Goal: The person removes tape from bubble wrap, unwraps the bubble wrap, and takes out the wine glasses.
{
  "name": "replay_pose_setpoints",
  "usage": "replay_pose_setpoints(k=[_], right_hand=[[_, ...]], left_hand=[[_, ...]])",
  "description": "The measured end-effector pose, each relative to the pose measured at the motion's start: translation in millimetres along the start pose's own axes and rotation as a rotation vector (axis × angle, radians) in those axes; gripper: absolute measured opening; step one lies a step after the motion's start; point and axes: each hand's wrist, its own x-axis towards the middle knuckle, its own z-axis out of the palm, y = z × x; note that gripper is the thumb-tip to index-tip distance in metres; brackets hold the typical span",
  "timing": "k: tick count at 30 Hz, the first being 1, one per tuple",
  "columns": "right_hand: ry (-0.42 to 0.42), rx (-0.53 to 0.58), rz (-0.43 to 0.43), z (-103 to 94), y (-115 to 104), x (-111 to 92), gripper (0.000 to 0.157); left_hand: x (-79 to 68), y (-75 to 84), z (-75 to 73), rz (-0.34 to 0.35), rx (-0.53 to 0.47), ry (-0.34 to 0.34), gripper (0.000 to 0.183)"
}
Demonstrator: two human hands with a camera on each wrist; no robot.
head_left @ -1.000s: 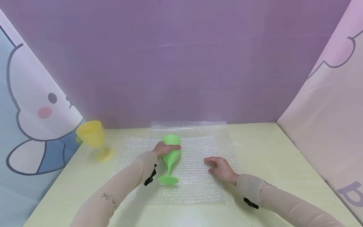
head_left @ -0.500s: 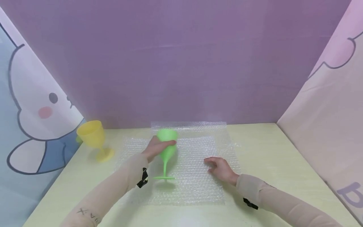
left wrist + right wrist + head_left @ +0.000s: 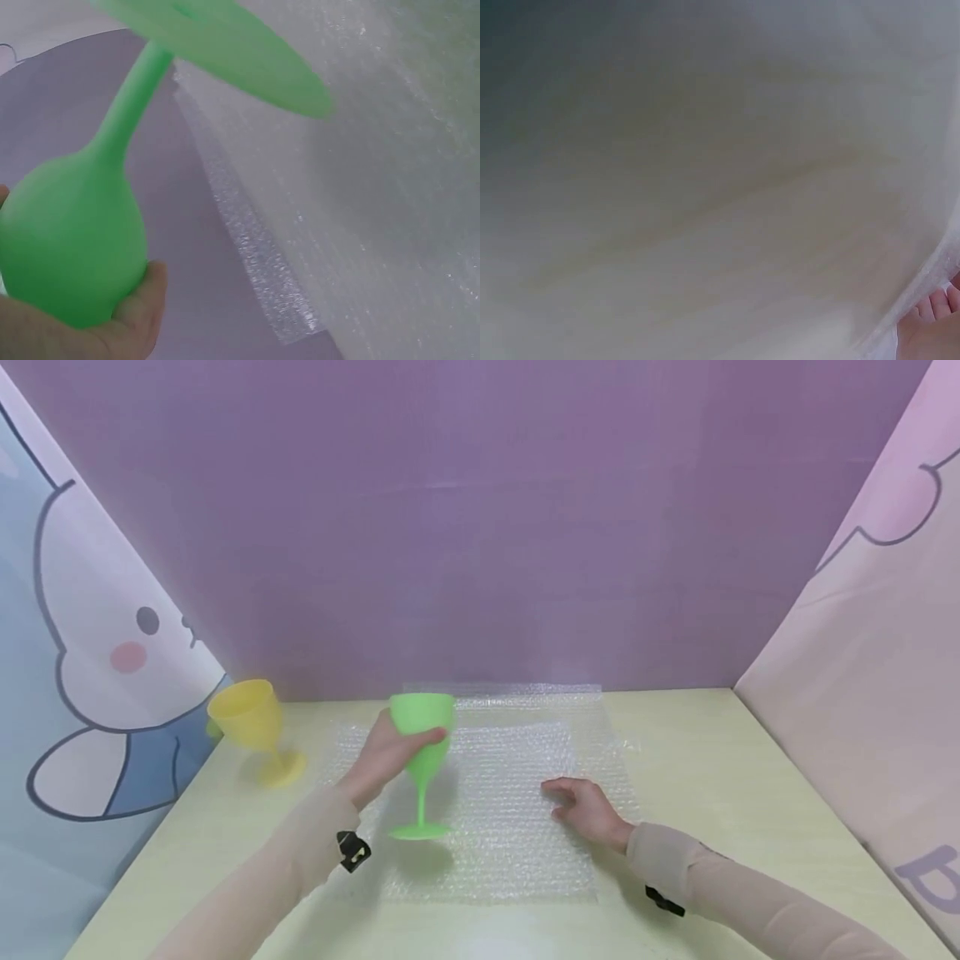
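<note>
My left hand point(image 3: 382, 752) grips a green plastic goblet point(image 3: 422, 718) round its bowl. Upright in the head view, the goblet hangs above a sheet of bubble wrap point(image 3: 510, 827), its shadow falling on the sheet below. The left wrist view shows the thumb and palm point(image 3: 127, 322) against the bowl, with stem and round foot free. On the right side of the sheet, my right hand point(image 3: 588, 810) rests with loosely bent fingers and holds nothing. A blurred pale surface fills most of the right wrist view, with part of the hand point(image 3: 930, 334) in the corner.
A yellow goblet point(image 3: 247, 717) stands at the back left of the pale table point(image 3: 720, 777). Something small and green point(image 3: 213, 727) shows behind it. A purple backdrop point(image 3: 495, 527) rises at the table's back edge, with printed cloth panels on both sides.
The green goblet has moved up and left in my left hand, turning from a slant to upright. The right hand and the bubble wrap have stayed put.
</note>
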Motion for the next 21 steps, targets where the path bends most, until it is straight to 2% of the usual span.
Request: replay_pose_setpoints(k=[5,10,17,21], right_hand=[[-0.007,-0.001,-0.009,0.0,1.5,0.4,0.04],[-0.002,-0.006,-0.005,-0.1,1.5,-0.1,0.04],[0.004,-0.008,0.0,0.8,1.6,-0.6,0.04],[0.007,-0.011,-0.005,1.0,2.5,-0.3,0.039]], left_hand=[[-10.2,2.5,-4.6,0.07,0.013,0.024,0.056],[-22.9,0.3,-8.8,0.106,0.031,0.09,0.064],[-44.1,-3.6,-18.1,0.039,0.066,0.205,0.091],[-53.1,-3.5,-24.4,0.039,0.068,0.242,0.094]])
